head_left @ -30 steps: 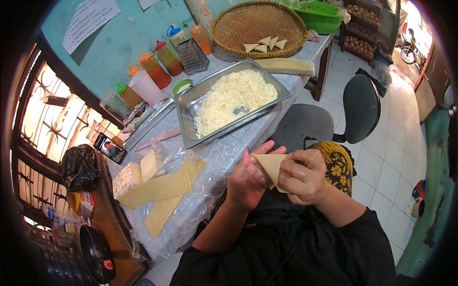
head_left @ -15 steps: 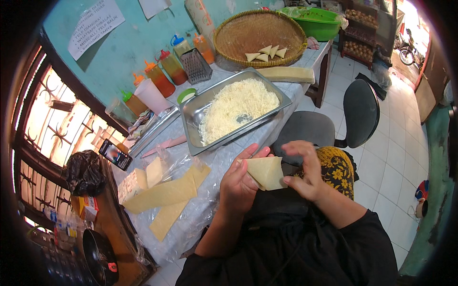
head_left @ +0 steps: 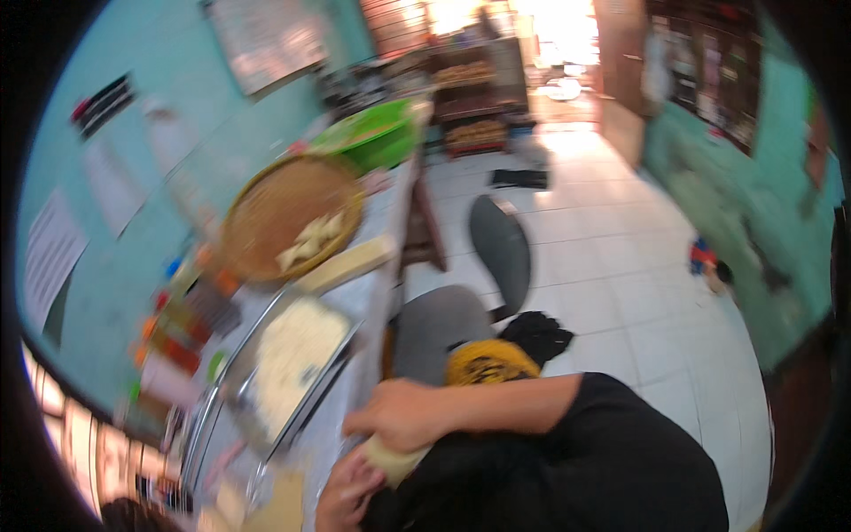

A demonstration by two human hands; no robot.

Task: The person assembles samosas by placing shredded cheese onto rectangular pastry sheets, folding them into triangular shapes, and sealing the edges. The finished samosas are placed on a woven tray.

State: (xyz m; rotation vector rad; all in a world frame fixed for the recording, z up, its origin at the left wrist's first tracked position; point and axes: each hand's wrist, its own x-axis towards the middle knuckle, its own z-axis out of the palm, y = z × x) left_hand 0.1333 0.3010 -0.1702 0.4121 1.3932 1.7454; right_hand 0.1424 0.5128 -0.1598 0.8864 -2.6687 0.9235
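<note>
i am holding a pale folded pastry wrapper (head_left: pixel 393 461) low at the bottom of the view, just off the near edge of the table (head_left: pixel 383 232) and over my dark lap. my right hand (head_left: pixel 403 414) is lying across the top of it with the fingers curled down and closed on it, which looks to me like a way of pressing the fold flat, while my left hand (head_left: pixel 347 488) is cupping it from beneath, fingers closed against its underside so the soft sheet is not sagging; the picture is blurred, so i am not making out the exact fingertip contact. just beside my hands, on the table, a metal tray (head_left: pixel 330 383) of shredded white filling (head_left: pixel 288 355) is sitting within easy reach. more pale sheets (head_left: pixel 275 507) are lying at the near end of the table by my left hand. farther along, a long pale block (head_left: pixel 347 264) is resting by the table edge, and beyond it a round woven basket tray (head_left: pixel 266 208) is carrying a few folded triangles (head_left: pixel 312 239). a green tub (head_left: pixel 377 137) is standing at the far end. bottles (head_left: pixel 173 341) are lining the turquoise wall side. a grey chair (head_left: pixel 439 324) is standing on the white tiles to my right.
</note>
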